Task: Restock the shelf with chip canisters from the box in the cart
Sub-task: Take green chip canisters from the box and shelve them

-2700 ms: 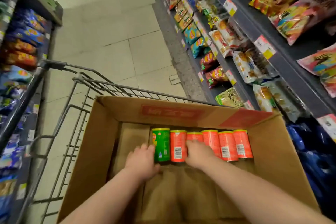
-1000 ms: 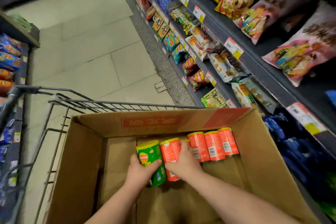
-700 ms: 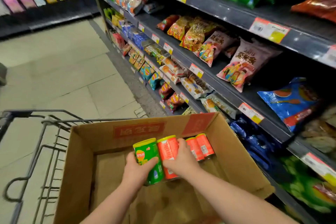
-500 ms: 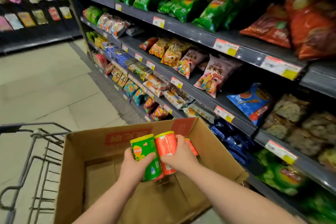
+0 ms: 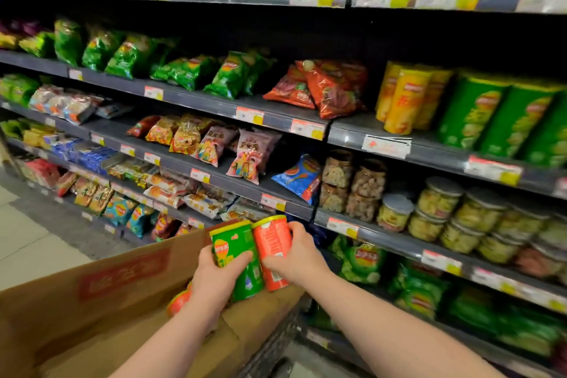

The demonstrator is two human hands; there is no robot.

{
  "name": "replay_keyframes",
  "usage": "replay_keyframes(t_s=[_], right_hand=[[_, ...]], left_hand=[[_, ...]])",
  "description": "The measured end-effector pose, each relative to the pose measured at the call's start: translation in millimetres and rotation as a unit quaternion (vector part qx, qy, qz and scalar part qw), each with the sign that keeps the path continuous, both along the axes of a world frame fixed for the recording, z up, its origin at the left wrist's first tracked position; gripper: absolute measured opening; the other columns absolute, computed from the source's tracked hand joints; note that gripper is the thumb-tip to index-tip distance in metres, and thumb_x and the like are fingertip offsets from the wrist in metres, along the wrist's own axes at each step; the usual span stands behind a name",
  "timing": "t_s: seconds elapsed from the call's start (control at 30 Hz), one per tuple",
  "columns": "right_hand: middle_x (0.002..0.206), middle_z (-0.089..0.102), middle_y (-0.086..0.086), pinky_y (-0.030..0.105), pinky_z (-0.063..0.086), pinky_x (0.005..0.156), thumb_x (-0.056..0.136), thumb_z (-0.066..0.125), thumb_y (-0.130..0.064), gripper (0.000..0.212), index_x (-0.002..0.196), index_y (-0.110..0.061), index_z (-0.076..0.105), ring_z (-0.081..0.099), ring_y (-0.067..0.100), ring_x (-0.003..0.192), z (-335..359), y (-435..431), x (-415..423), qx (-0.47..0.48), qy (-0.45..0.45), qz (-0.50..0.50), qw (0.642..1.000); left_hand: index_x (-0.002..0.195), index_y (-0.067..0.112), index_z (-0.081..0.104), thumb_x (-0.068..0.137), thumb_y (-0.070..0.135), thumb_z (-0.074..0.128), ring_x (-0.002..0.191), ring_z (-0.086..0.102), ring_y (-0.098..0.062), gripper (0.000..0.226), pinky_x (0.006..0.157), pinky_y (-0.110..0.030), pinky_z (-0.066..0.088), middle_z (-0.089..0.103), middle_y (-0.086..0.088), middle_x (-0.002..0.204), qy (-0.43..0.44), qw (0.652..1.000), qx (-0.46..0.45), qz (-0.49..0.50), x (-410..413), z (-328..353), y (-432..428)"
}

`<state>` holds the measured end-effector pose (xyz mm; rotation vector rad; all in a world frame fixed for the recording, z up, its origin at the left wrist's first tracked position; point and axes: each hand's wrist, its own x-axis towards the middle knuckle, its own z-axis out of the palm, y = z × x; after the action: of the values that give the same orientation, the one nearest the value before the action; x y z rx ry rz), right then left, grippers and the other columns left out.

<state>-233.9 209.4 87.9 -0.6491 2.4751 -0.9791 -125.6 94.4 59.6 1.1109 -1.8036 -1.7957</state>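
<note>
My left hand [image 5: 219,278] grips a green chip canister [image 5: 237,258], and my right hand [image 5: 296,256] grips an orange chip canister [image 5: 271,244] pressed against it. Both canisters are held upright above the right end of the cardboard box [image 5: 101,288], in front of the shelves. Another orange canister [image 5: 178,301] shows in the box just below my left wrist. Tall yellow canisters [image 5: 405,98] and green canisters [image 5: 491,120] stand on a shelf [image 5: 429,149] to the upper right.
Dark shelving runs across the whole view, packed with snack bags [image 5: 227,74], clear jars [image 5: 435,209] and price tags. Green bags [image 5: 362,261] fill the low shelf right of my hands. Pale floor tiles [image 5: 27,239] show at the left.
Both hands lifted the green and orange canisters out of the box. My view swung right and up from the cart to the shelves, bringing the canister shelf into sight.
</note>
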Motion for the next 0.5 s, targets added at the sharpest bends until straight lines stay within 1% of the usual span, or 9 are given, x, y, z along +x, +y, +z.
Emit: replay_keyframes(t_s=[0.1,0.2,0.27,0.3,0.37,0.43,0.5], right_hand=[[0.122,0.043,0.000,0.039,0.049,0.090,0.067,0.070,-0.042,0.080,0.135,-0.028,0.029,0.055,0.022,0.106,7.7,36.1,-2.9,-0.016,0.005,-0.035,0.999],[0.128,0.041,0.002,0.033,0.046,0.087,0.071,0.070,-0.041,0.083,0.139,-0.028,0.025,0.053,0.023,0.110,15.4,76.8,-7.3,-0.031,0.010,-0.058,0.998],[0.130,0.042,0.002,0.035,0.046,0.091,0.070,0.071,-0.041,0.084,0.140,-0.027,0.025,0.052,0.022,0.113,19.0,106.6,-10.4,-0.048,0.021,-0.075,0.996],[0.130,0.043,0.002,0.036,0.046,0.093,0.069,0.071,-0.041,0.084,0.139,-0.027,0.027,0.052,0.022,0.113,21.0,123.0,-11.8,-0.057,0.026,-0.087,0.994],[0.129,0.045,0.001,0.039,0.047,0.095,0.065,0.071,-0.043,0.085,0.138,-0.028,0.028,0.053,0.021,0.113,25.6,159.4,-14.1,-0.065,0.026,-0.112,0.991],[0.129,0.046,-0.001,0.041,0.048,0.095,0.062,0.070,-0.047,0.089,0.137,-0.029,0.027,0.054,0.020,0.112,29.4,201.6,-17.1,-0.068,0.020,-0.139,0.988],[0.127,0.047,-0.002,0.042,0.048,0.094,0.059,0.069,-0.050,0.090,0.136,-0.031,0.027,0.055,0.019,0.111,33.1,247.9,-21.4,-0.065,0.020,-0.167,0.984]], left_hand=[[0.115,0.022,0.044,0.076,0.030,0.078,0.091,0.066,-0.025,0.052,0.085,-0.044,0.054,0.065,-0.004,0.104,0.005,0.999,-0.008,-0.030,-10.9,6.8,25.1],[0.115,0.019,0.044,0.078,0.028,0.077,0.090,0.064,-0.024,0.050,0.081,-0.038,0.052,0.064,-0.005,0.104,0.009,0.998,-0.017,-0.062,-22.9,16.4,58.1],[0.112,0.017,0.045,0.078,0.028,0.077,0.088,0.060,-0.023,0.048,0.078,-0.034,0.046,0.062,-0.005,0.101,0.006,0.996,-0.042,-0.074,-31.7,22.7,84.0],[0.110,0.017,0.046,0.075,0.029,0.079,0.087,0.059,-0.024,0.050,0.078,-0.033,0.045,0.061,-0.005,0.099,0.006,0.996,-0.050,-0.080,-37.4,24.9,98.3],[0.109,0.019,0.048,0.070,0.035,0.083,0.087,0.062,-0.025,0.055,0.082,-0.038,0.049,0.064,-0.003,0.096,0.007,0.993,-0.045,-0.106,-51.1,28.4,128.9],[0.110,0.020,0.047,0.073,0.033,0.081,0.087,0.063,-0.024,0.052,0.086,-0.042,0.051,0.064,0.000,0.094,0.011,0.990,-0.023,-0.136,-67.2,27.9,164.9],[0.112,0.020,0.045,0.076,0.032,0.078,0.089,0.064,-0.024,0.050,0.087,-0.043,0.051,0.064,0.000,0.096,0.011,0.986,-0.004,-0.168,-81.1,29.3,208.9]])
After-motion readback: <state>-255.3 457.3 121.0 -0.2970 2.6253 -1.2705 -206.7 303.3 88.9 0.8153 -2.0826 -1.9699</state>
